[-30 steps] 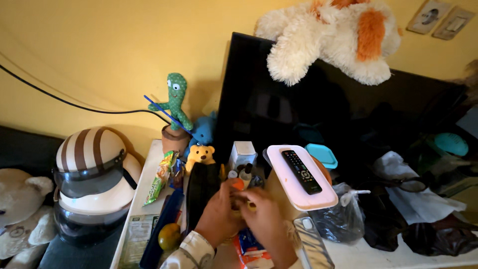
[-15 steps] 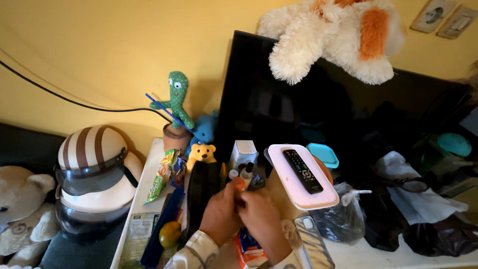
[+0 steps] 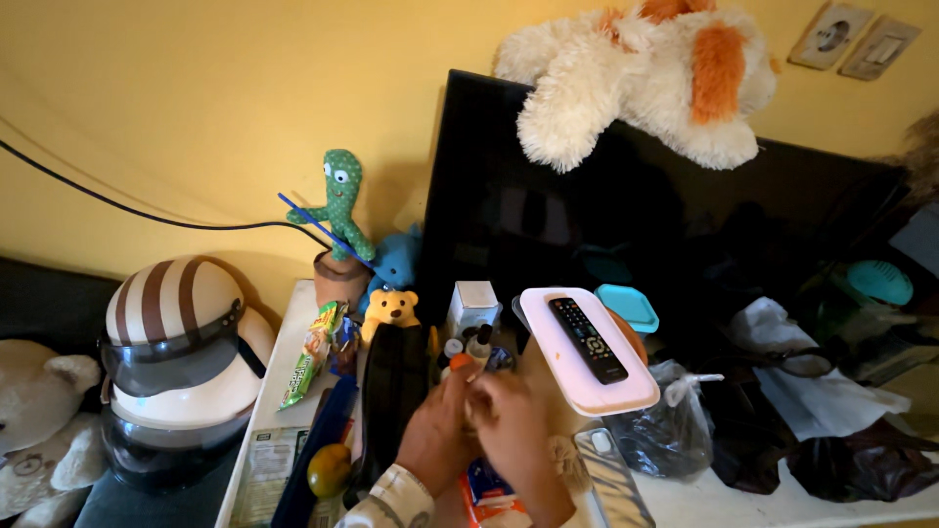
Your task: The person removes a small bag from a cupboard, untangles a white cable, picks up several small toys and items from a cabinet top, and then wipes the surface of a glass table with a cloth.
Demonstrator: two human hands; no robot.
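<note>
My left hand (image 3: 437, 432) and my right hand (image 3: 513, 422) are pressed together over a cluster of small bottles (image 3: 468, 349) on a cluttered white shelf (image 3: 284, 332). Both hands close around something small with an orange tip (image 3: 460, 362); what it is stays hidden by the fingers. A black pouch (image 3: 391, 386) lies just left of my left hand. A black remote (image 3: 587, 338) rests on a white-pink tray (image 3: 577, 381) just right of my right hand.
A striped helmet (image 3: 171, 362) sits at the left. A green cactus toy (image 3: 340, 200), a yellow bear (image 3: 389, 307) and a white box (image 3: 472, 303) stand behind. A dark television (image 3: 626, 215) carries a plush dog (image 3: 646, 73). Plastic bags (image 3: 675, 430) lie right.
Both hands have shifted slightly toward me and closed tighter together over the small bottles. The view has tilted a little; the other things stay put.
</note>
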